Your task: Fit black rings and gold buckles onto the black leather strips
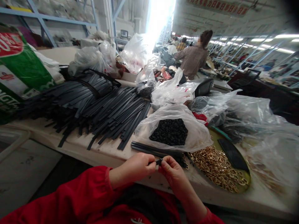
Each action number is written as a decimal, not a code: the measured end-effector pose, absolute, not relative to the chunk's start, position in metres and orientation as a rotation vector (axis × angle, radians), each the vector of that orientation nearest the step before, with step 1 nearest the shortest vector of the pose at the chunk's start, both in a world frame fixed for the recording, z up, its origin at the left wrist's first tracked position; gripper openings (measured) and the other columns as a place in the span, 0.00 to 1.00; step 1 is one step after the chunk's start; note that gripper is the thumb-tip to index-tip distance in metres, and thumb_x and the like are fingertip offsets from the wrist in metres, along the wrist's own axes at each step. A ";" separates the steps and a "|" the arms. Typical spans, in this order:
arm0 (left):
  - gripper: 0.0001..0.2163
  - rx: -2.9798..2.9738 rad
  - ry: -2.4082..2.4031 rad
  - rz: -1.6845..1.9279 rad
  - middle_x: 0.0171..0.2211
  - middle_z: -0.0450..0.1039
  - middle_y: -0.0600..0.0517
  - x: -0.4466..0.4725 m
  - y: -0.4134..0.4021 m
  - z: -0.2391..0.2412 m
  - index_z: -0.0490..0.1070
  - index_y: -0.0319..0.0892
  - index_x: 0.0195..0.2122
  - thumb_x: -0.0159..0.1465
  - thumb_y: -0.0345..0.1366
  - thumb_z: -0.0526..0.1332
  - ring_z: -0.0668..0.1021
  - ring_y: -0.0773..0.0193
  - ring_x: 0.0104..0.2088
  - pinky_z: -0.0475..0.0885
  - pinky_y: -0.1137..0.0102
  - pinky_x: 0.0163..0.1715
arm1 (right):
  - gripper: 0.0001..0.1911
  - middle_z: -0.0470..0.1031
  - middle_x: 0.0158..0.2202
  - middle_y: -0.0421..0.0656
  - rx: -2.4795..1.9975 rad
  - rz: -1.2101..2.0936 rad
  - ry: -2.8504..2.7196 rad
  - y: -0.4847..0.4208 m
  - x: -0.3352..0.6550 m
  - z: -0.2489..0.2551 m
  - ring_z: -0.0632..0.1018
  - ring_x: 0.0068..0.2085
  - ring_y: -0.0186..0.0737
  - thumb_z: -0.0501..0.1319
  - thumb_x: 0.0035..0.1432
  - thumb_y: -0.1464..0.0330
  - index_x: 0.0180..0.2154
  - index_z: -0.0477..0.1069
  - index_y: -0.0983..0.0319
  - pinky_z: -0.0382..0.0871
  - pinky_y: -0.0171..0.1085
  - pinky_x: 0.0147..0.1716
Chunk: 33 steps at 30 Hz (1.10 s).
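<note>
Close to the table's front edge, my left hand pinches a short stretch of black strap. The fingers of my right hand are closed on the other end of it, a little to the right. Whether a small part sits on that end is hidden by my fingertips. Just behind my hands lie several black straps in a neat row, some with gold pieces at their right ends. An open plastic bag behind them holds many small black loops. On the right, gold metal buckles fill a round tray.
Long black strips are heaped across the left of the table. A green printed bag stands at far left. Clear plastic bags crowd the back and right. Another person stands beyond the table.
</note>
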State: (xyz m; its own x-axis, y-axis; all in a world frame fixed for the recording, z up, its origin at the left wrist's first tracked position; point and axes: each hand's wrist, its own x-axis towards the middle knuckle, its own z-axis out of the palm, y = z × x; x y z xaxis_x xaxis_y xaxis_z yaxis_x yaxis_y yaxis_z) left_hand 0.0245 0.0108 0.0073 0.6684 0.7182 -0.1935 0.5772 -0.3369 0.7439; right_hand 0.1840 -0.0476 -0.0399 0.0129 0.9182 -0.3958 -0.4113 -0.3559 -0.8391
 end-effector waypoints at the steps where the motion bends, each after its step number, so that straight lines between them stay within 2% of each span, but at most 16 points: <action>1: 0.13 2.056 0.991 0.205 0.17 0.60 0.57 0.025 0.011 0.006 0.68 0.39 0.21 0.59 0.36 0.49 0.62 0.71 0.20 0.48 0.74 0.19 | 0.14 0.69 0.23 0.35 -1.210 1.572 -0.602 -0.048 0.184 -0.041 0.68 0.25 0.30 0.68 0.42 0.62 0.27 0.66 0.61 0.61 0.30 0.28; 5: 0.13 2.052 0.948 0.177 0.17 0.62 0.57 0.027 0.013 0.001 0.68 0.39 0.21 0.58 0.36 0.50 0.63 0.71 0.20 0.48 0.74 0.19 | 0.15 0.70 0.24 0.36 -1.271 1.526 -0.669 -0.048 0.186 -0.042 0.70 0.25 0.30 0.68 0.43 0.62 0.32 0.69 0.61 0.62 0.30 0.28; 10: 0.13 1.930 0.849 0.113 0.20 0.65 0.56 0.033 0.014 0.000 0.70 0.39 0.25 0.58 0.37 0.50 0.66 0.69 0.22 0.54 0.76 0.20 | 0.11 0.71 0.21 0.36 -1.235 1.588 -0.793 -0.049 0.188 -0.039 0.70 0.24 0.31 0.67 0.44 0.63 0.28 0.70 0.63 0.62 0.31 0.27; 16: 0.13 1.583 0.863 -0.144 0.17 0.62 0.58 0.029 0.014 0.005 0.63 0.41 0.29 0.59 0.43 0.47 0.64 0.70 0.15 0.57 0.77 0.13 | 0.13 0.69 0.22 0.35 -1.182 1.521 -0.562 -0.049 0.200 -0.048 0.69 0.22 0.28 0.68 0.42 0.64 0.30 0.70 0.62 0.60 0.29 0.24; 21: 0.15 1.560 0.836 -0.096 0.17 0.60 0.59 0.033 0.008 0.006 0.63 0.39 0.33 0.59 0.46 0.47 0.63 0.72 0.14 0.57 0.78 0.13 | 0.13 0.69 0.22 0.36 -1.099 1.534 -0.634 -0.053 0.179 -0.044 0.69 0.23 0.30 0.67 0.42 0.63 0.29 0.68 0.63 0.60 0.31 0.24; 23: 0.18 1.503 0.831 -0.070 0.18 0.61 0.59 0.035 0.004 0.004 0.62 0.38 0.39 0.59 0.49 0.47 0.63 0.72 0.14 0.56 0.78 0.13 | 0.15 0.68 0.22 0.35 -1.132 1.476 -0.690 -0.055 0.169 -0.042 0.68 0.22 0.30 0.68 0.40 0.62 0.29 0.68 0.62 0.60 0.31 0.23; 25: 0.23 1.463 0.830 0.017 0.19 0.62 0.59 0.036 0.000 0.001 0.59 0.39 0.46 0.58 0.52 0.48 0.62 0.73 0.14 0.54 0.78 0.13 | 0.18 0.67 0.22 0.34 -1.145 1.444 -0.744 -0.058 0.164 -0.042 0.68 0.22 0.30 0.68 0.40 0.61 0.31 0.66 0.61 0.60 0.31 0.23; 27: 0.25 1.462 0.834 0.113 0.18 0.59 0.61 0.035 -0.003 -0.001 0.60 0.39 0.45 0.57 0.55 0.49 0.60 0.73 0.15 0.52 0.77 0.14 | 0.19 0.67 0.23 0.34 -1.145 1.435 -0.839 -0.061 0.171 -0.043 0.68 0.22 0.30 0.65 0.44 0.59 0.36 0.64 0.60 0.61 0.31 0.23; 30: 0.22 1.464 0.876 0.149 0.16 0.52 0.62 0.029 -0.003 0.002 0.61 0.40 0.32 0.54 0.56 0.50 0.56 0.73 0.16 0.49 0.76 0.15 | 0.15 0.70 0.28 0.38 -1.399 1.195 -1.204 -0.061 0.215 -0.042 0.71 0.26 0.33 0.57 0.53 0.59 0.40 0.65 0.60 0.64 0.33 0.27; 32: 0.19 1.431 0.911 0.121 0.15 0.49 0.63 0.024 -0.003 0.009 0.58 0.42 0.28 0.54 0.55 0.50 0.53 0.73 0.16 0.47 0.76 0.15 | 0.11 0.72 0.33 0.42 -1.884 0.614 -1.497 -0.057 0.264 -0.038 0.73 0.35 0.37 0.54 0.56 0.62 0.37 0.69 0.60 0.65 0.35 0.35; 33: 0.18 1.407 0.928 0.113 0.16 0.49 0.63 0.023 -0.004 0.012 0.57 0.42 0.27 0.54 0.54 0.50 0.53 0.73 0.16 0.46 0.76 0.15 | 0.11 0.73 0.35 0.44 -2.005 0.474 -1.473 -0.052 0.290 -0.035 0.73 0.38 0.40 0.52 0.57 0.64 0.36 0.69 0.61 0.64 0.37 0.39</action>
